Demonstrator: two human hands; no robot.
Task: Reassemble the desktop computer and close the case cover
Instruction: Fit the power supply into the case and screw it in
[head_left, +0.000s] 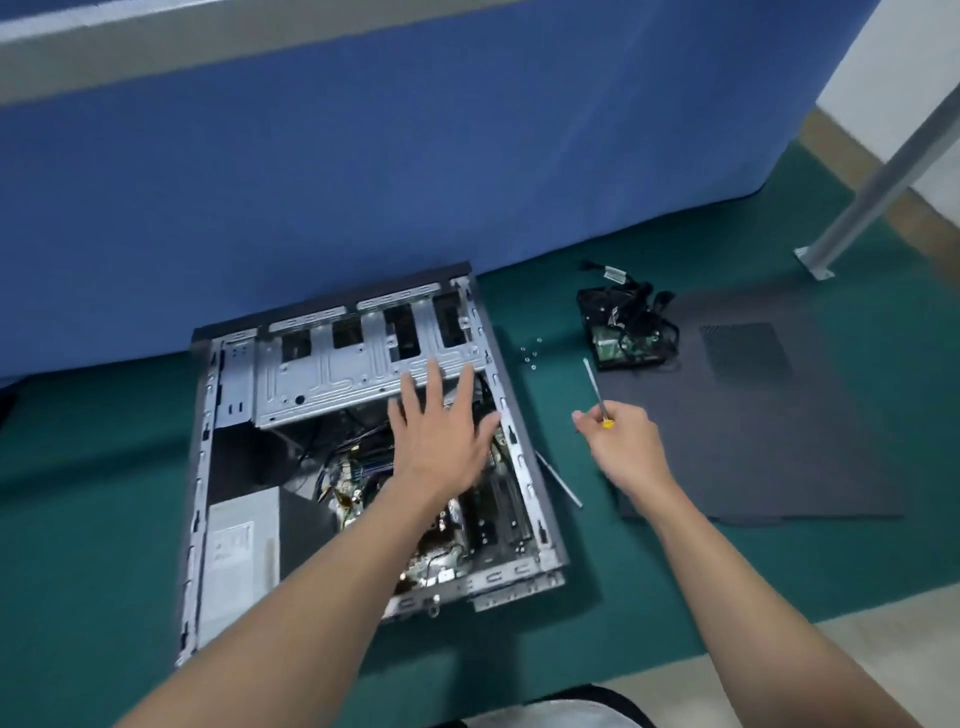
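Observation:
The open desktop case (208, 467) lies on its side on the green floor, its drive cage (332, 374) at the far end and the motherboard (358, 488) showing below it. My left hand (441, 431) hovers over the case's right half with fingers spread, holding nothing. To the right of the case, my right hand (623, 447) grips a screwdriver (595, 389) with a yellow handle, its shaft pointing away from me. The grey case cover (769, 426) lies flat on the floor to the right. A black component with tangled cables (628, 327) sits at the cover's far left corner.
Several small screws (531, 354) lie on the floor between the case and the black component. A thin metal strip (561, 480) lies beside the case's right wall. A blue partition (363, 171) stands behind the case. A grey metal post (878, 176) is bolted down at the far right.

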